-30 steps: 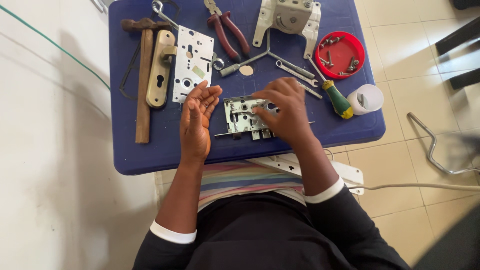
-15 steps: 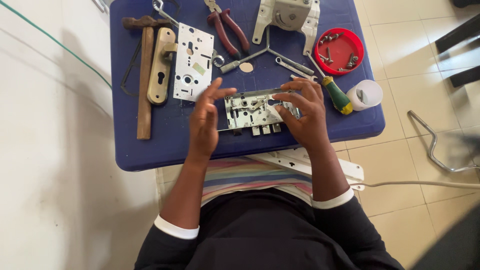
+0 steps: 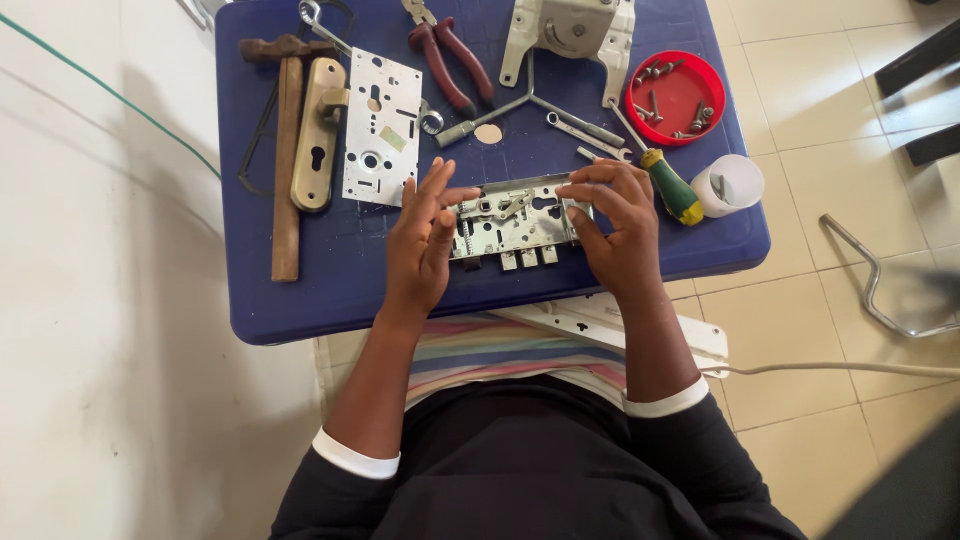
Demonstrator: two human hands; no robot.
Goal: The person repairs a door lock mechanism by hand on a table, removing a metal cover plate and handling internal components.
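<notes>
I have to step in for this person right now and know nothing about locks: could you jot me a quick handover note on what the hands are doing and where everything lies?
Left hand: fingers spread, thumb and fingertips on the left end of the open lock case.
Right hand: fingers gripping the case's right end.
The case lies on the blue table, its insides showing.
Done: cover plate is off, lying to the left beside the brass handle plate and hammer.
Left: cover not refitted; screws sit in the red dish; screwdriver and pliers lie unused.
</notes>
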